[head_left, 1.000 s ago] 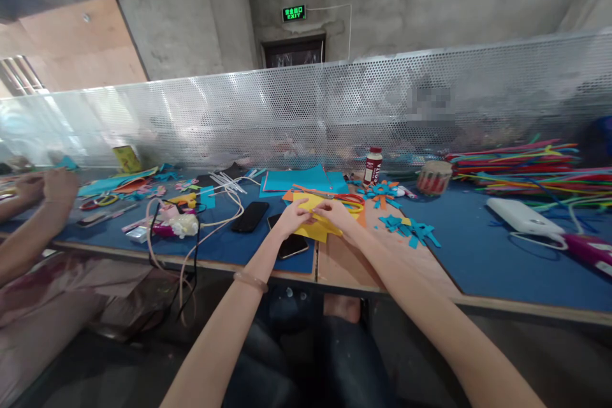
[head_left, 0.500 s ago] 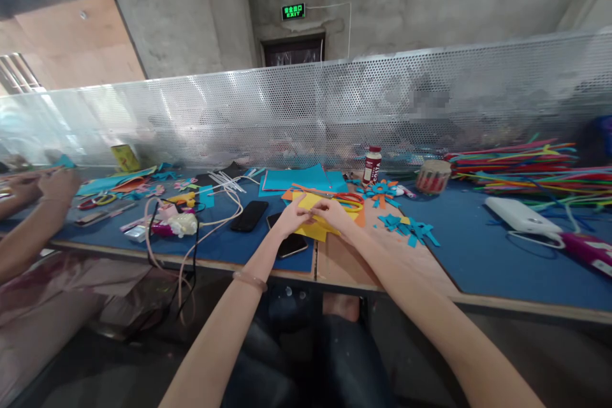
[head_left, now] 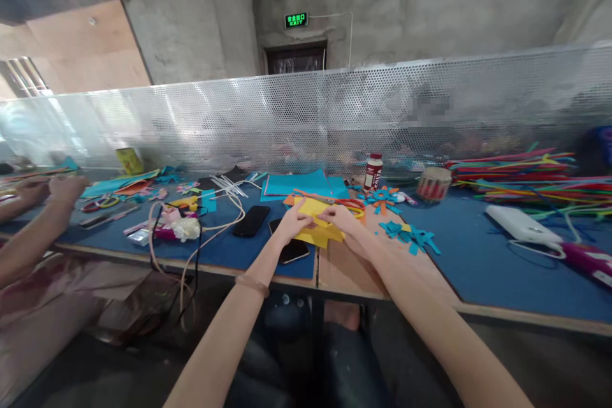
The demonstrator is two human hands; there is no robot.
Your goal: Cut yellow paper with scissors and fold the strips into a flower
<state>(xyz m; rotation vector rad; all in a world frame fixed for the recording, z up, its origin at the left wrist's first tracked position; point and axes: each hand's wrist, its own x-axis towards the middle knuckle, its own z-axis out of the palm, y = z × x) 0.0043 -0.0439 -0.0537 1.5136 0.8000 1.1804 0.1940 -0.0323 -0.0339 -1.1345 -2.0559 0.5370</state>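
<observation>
My left hand (head_left: pixel 292 222) and my right hand (head_left: pixel 340 218) meet over a yellow paper sheet (head_left: pixel 316 229) that lies at the table's near edge. Each hand pinches the top of the sheet with thumb and fingers pressed together. A bracelet sits on my left forearm. Under the sheet's left corner lies a black phone (head_left: pixel 291 250). Red-handled scissors (head_left: pixel 348 203) rest on orange paper just behind the sheet. Blue paper cut-outs (head_left: pixel 410 235) lie to the right of my right hand.
A second black phone (head_left: pixel 251 220), cables (head_left: pixel 201 239) and a glue gun lie to the left. Behind stand a small bottle (head_left: pixel 373 171), a tape roll (head_left: pixel 433 183), blue sheets (head_left: pixel 299 183). Coloured sticks (head_left: pixel 526 175) and a white power bank (head_left: pixel 520 224) are at right. Another person's arms (head_left: pixel 33 223) work at far left. A perforated metal screen (head_left: pixel 335 115) backs the table.
The view has tipped down slightly. My hands stay pinched on the yellow sheet and have shifted very little along its top edge.
</observation>
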